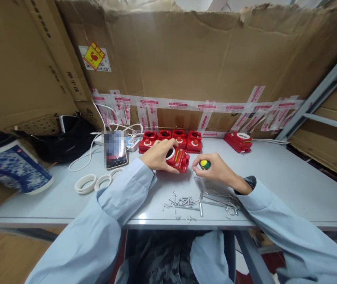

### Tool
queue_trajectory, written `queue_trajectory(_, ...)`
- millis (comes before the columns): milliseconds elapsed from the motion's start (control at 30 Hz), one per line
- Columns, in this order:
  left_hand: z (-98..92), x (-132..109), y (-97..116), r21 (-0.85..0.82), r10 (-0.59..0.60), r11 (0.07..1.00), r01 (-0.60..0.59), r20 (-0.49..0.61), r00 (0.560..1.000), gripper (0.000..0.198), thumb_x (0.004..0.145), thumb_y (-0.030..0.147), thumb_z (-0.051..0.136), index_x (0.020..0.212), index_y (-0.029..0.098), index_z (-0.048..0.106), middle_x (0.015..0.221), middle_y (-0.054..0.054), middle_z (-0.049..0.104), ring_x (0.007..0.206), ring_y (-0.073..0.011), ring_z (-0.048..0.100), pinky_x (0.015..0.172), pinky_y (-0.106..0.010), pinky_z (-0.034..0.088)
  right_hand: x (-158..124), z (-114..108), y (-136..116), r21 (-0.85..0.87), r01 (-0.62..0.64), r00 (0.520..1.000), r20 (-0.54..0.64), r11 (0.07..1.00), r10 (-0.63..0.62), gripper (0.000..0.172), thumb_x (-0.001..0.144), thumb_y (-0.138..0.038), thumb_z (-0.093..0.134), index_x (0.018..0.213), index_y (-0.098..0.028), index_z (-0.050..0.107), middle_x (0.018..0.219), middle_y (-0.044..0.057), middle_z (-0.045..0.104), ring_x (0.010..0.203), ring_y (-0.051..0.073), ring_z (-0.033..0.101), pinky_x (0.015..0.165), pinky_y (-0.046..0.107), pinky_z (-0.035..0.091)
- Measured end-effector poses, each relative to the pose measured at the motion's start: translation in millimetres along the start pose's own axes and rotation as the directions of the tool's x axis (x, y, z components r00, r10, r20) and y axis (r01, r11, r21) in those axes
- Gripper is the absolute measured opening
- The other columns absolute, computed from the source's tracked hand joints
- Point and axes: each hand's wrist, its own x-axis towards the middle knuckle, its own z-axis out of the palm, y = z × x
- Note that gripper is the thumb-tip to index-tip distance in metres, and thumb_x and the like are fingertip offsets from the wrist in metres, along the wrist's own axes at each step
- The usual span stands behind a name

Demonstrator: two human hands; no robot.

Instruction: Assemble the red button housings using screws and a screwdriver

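Observation:
My left hand (162, 155) is closed around a red plastic housing (180, 159) with a white ring and a yellow label, tilted above the table. Just right of it, my right hand (214, 169) grips a screwdriver (205, 164) by its green and yellow handle; its shaft is mostly hidden by the fingers. Behind the held housing stands a row of several similar red housings (194, 142). Closer to me lie a pile of loose screws (186, 201) and several long metal rods (215, 202).
At the left are several white rings (85, 184), a phone (116, 152), white cables (90, 156), a black bag (62, 142) and a large patterned cup (14, 167). Another red housing (238, 142) sits at the right rear. Cardboard (171, 59) walls the table (289, 185) at the back.

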Motion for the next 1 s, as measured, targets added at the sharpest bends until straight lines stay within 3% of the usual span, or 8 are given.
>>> queue_trajectory(133,-5.0,-1,7,-0.026,0.002,1.0,-0.006,-0.127,0.992,0.071,0.054,0.056,0.077,0.105,0.019,0.043,0.106,-0.008,0.055,0.092,-0.0253,0.053,0.082,-0.038,0.042,-1,2,-2,0.005,-0.016,0.997,-0.077,1.0,0.016,0.009,0.071,-0.018,0.06,0.073,-0.017,0.068,0.071,0.001,0.069,0.06,0.01,0.055,0.06,0.024,0.043)
queue_trajectory(467,-2.2,0,12,0.04,-0.022,0.999,0.029,-0.152,0.988,0.069,0.056,0.062,0.071,0.1,0.018,0.042,0.101,-0.008,0.056,0.088,-0.0258,0.054,0.079,-0.04,0.042,-1,-1,-6,0.044,-0.023,0.978,-0.205,0.999,0.031,0.009,0.073,-0.023,0.063,0.074,-0.016,0.068,0.07,0.001,0.067,0.06,0.011,0.053,0.06,0.025,0.043)
queue_trajectory(633,-2.6,-1,14,0.062,-0.028,0.997,0.038,-0.151,0.988,0.069,0.056,0.064,0.07,0.1,0.018,0.043,0.101,-0.008,0.057,0.088,-0.0264,0.055,0.08,-0.041,0.042,-1,0,-7,0.042,-0.021,0.977,-0.213,0.999,0.029,0.01,0.074,-0.024,0.063,0.074,-0.016,0.068,0.069,0.001,0.067,0.059,0.011,0.054,0.059,0.025,0.043)
queue_trajectory(1000,-0.8,-1,19,0.094,-0.052,0.993,0.071,-0.191,0.98,0.071,0.058,0.067,0.067,0.102,0.017,0.045,0.102,-0.009,0.058,0.09,-0.0276,0.055,0.081,-0.042,0.039,-4,3,-12,0.026,0.007,0.963,-0.268,1.0,0.0,0.007,0.074,-0.018,0.062,0.076,-0.017,0.068,0.079,0.003,0.072,0.073,0.016,0.065,0.074,0.031,0.05)
